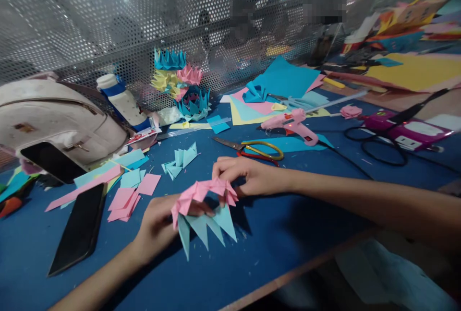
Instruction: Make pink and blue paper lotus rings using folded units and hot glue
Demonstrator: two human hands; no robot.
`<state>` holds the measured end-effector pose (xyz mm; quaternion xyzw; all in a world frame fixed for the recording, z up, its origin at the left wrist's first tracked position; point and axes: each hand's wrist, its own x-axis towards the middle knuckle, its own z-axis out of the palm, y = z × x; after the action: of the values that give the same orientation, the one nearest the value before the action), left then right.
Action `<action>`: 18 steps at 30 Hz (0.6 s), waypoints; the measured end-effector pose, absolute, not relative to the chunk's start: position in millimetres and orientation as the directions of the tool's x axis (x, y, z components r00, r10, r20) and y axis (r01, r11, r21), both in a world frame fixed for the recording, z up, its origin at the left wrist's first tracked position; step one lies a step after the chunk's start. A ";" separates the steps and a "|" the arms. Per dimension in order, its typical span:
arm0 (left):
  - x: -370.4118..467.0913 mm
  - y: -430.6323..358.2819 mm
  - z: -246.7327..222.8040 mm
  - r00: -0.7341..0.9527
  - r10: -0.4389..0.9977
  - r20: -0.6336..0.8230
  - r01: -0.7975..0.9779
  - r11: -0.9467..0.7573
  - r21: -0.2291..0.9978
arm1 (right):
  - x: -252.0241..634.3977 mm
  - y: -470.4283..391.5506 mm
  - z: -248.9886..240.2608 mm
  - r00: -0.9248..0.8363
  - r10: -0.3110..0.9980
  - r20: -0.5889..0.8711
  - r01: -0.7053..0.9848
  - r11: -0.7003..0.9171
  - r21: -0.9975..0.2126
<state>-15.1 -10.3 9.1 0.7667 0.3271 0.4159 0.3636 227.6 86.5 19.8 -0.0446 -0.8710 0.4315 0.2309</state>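
Between my two hands is a curved strip of folded paper, pink along the top with pale blue points hanging below it. My left hand grips its left end, and part of the fingers is hidden behind the paper. At the right end, my right hand pinches the strip with bent fingers. Just behind the right hand lie scissors with yellow and red handles. A smaller pale blue folded piece rests on the table beyond the strip.
A pink glue gun lies behind the scissors, its cord running right. Stacked paper flowers stand by the perforated metal panel. To the left are a phone, pink paper squares, a bottle and a white backpack.
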 end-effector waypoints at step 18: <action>-21.5 -4.4 -1.1 0.548 0.771 0.324 0.456 -0.600 0.657 | 229.3 96.0 0.0 -0.907 0.201 0.370 -0.029 0.847 -0.530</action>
<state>-21.5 -4.4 -1.1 0.8409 0.3649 0.3050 0.2583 229.3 96.0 0.0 -0.0458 -0.9377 0.2724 0.2105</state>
